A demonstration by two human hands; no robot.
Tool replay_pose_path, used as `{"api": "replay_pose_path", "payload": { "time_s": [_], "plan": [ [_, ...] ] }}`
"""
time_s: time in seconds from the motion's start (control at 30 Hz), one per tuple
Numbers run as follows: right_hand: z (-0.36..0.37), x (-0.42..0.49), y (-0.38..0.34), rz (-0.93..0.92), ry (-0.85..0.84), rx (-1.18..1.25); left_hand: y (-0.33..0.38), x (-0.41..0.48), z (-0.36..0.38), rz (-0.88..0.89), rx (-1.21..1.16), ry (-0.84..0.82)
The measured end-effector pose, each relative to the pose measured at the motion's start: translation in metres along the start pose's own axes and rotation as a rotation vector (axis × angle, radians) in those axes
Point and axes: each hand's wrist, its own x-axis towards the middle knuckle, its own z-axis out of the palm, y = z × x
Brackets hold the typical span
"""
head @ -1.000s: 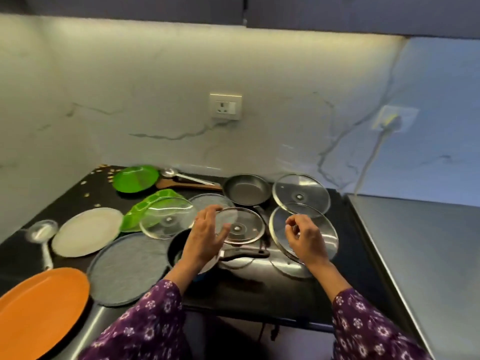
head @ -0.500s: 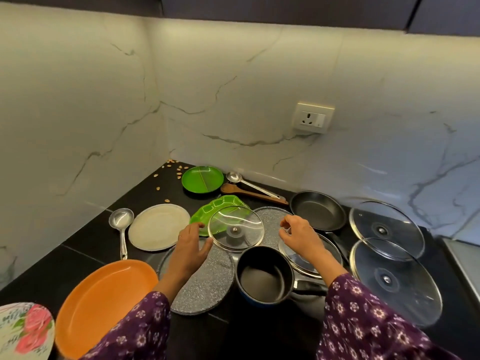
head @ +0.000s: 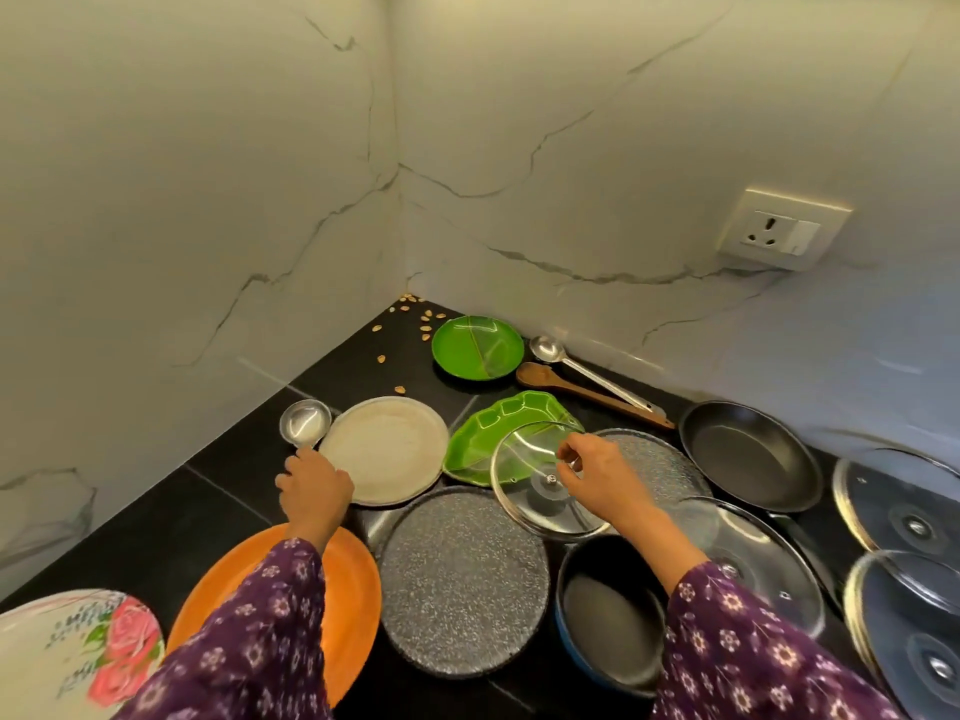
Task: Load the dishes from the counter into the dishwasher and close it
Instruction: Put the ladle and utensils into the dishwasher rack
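hands | left hand [head: 316,485] on ladle [head: 305,423] handle | right hand [head: 597,475] over glass lid [head: 540,480]

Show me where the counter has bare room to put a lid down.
Bare counter lies left of the orange plate and steel ladle, along the left wall. A smaller patch sits between the round green plate and the white plate. Rightward, pans and glass lids overlap.

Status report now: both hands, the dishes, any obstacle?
Left hand shut on steel ladle handle. Right hand over small glass lid, grip unclear. Dishes crowd black counter; dishwasher unseen.
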Motion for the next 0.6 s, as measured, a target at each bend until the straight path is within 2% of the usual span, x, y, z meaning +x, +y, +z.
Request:
{"api": "replay_pose_path", "payload": {
  "time_s": [0.1, 0.23, 0.47, 0.6],
  "plan": [
    [0.018, 0.01, -0.016, -0.054, -0.021, 0.042, -0.019, 0.019, -0.002, -0.074, -0.018, -0.027],
    [0.034, 0.017, -0.033, -0.107, -0.039, 0.064, -0.029, 0.03, -0.004, -0.041, -0.011, -0.058],
    [0.049, 0.017, -0.047, -0.103, -0.077, 0.067, -0.031, 0.034, -0.004, 0.047, 0.003, -0.007],
    [0.046, 0.012, -0.051, -0.098, -0.059, 0.097, -0.029, 0.036, -0.006, 0.012, -0.131, 0.059]
  ]
}}
